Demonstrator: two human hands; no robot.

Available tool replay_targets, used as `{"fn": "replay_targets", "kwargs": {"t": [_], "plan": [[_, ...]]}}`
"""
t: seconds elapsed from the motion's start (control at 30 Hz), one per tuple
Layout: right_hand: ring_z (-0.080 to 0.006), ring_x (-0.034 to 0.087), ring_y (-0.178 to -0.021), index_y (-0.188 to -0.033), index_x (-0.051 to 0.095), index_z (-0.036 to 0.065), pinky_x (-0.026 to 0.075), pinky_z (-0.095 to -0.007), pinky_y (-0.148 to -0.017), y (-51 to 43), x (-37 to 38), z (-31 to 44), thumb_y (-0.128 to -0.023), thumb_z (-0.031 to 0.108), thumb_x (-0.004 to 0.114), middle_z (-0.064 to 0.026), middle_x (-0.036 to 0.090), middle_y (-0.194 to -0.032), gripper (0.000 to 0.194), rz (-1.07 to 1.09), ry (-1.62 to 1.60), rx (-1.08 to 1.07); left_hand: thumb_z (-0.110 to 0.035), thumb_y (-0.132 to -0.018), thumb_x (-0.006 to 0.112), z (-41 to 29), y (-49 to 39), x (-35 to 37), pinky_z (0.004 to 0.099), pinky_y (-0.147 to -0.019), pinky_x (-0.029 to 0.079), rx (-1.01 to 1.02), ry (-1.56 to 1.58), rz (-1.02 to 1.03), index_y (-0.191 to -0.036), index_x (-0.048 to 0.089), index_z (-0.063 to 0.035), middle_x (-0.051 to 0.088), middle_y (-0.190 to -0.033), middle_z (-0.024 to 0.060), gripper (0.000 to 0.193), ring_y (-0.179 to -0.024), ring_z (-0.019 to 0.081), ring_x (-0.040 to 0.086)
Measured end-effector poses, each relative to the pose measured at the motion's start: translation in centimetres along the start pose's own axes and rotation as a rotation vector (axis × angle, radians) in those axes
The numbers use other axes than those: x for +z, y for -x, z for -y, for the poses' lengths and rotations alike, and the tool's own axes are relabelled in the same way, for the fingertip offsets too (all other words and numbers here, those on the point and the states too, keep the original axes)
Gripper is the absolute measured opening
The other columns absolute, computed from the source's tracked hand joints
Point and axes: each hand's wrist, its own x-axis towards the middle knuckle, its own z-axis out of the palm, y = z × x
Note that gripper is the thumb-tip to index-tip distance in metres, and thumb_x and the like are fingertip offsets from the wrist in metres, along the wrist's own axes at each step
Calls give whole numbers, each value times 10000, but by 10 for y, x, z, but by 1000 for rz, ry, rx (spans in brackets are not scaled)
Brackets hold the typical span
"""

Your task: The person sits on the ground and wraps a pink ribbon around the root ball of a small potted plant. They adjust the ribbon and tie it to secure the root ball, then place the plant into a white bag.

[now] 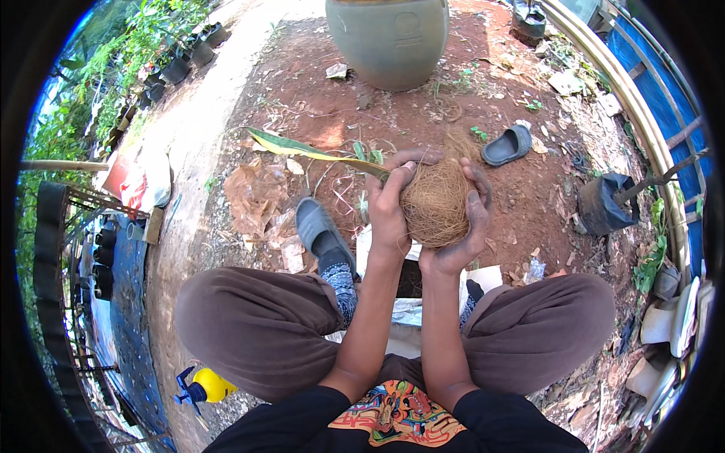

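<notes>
Both hands cup a round ball of brown coconut fibre (pixel 435 204) in front of me. My left hand (pixel 391 209) grips its left side. On the ball's right, my right hand (pixel 473 226) wraps it with curled fingers, darkened as if by soil. A long green leaf with yellow edges, like a snake plant's (pixel 311 152), sticks out to the left from behind my left hand; its base is hidden. Loose fibre strands (pixel 461 139) trail beyond the ball. Below my wrists, dark soil (pixel 410 278) shows between white sheets (pixel 484 277), partly covered by my forearms.
A large grey-green pot (pixel 391 45) stands ahead. An empty clog (pixel 507 145) lies to the right, near a black planter bag (pixel 606 204). Crumpled brown paper (pixel 256 195) is on the left. A yellow spray bottle (pixel 212 385) lies beside my left knee.
</notes>
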Motion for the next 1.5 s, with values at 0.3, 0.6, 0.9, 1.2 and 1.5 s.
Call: {"fn": "replay_targets", "kwargs": {"t": [0.3, 0.6, 0.9, 1.2, 1.5], "plan": [[-252, 598, -1212, -1224, 597, -7, 491, -414, -1067, -11, -11, 18, -942, 253, 545, -157, 624, -1244, 387, -8, -192, 427, -158, -963, 431, -6, -6, -5, 392, -1025, 489, 256, -286, 264, -1080, 663, 72, 667, -1177, 205, 347, -1178, 299, 632], [-245, 618, -1184, -1267, 580, -34, 502, -404, -1050, -18, -11, 12, -966, 260, 541, -158, 634, -1234, 422, 281, 346, -213, -123, -973, 463, -5, 5, 14, 376, -1048, 452, 11, 84, -60, -1048, 700, 63, 690, -1151, 211, 310, -1183, 259, 610], [-243, 582, -1230, -1220, 593, -19, 473, -411, -1074, -11, -4, 29, -968, 251, 539, -165, 618, -1255, 373, -55, -43, 313, -200, -1023, 429, -3, 5, 9, 400, -1027, 477, 150, -190, 123, -1085, 687, 89, 693, -1120, 212, 393, -1117, 272, 640], [-255, 603, -1199, -1222, 588, -10, 491, -399, -1053, -14, -11, 19, -953, 234, 549, -168, 618, -1255, 365, 15, 2, 211, -218, -1034, 441, -6, -6, 4, 409, -1008, 495, 350, -366, 268, -1125, 680, 89, 699, -1122, 224, 400, -1074, 280, 666], [-258, 595, -1214, -1225, 579, -4, 505, -420, -1044, -13, -10, 12, -967, 276, 552, -173, 608, -1271, 382, 195, 330, -123, -167, -1038, 453, -8, 4, 12, 377, -986, 506, 43, -25, 38, -1106, 694, 82, 716, -1129, 182, 353, -1056, 246, 674]]}}
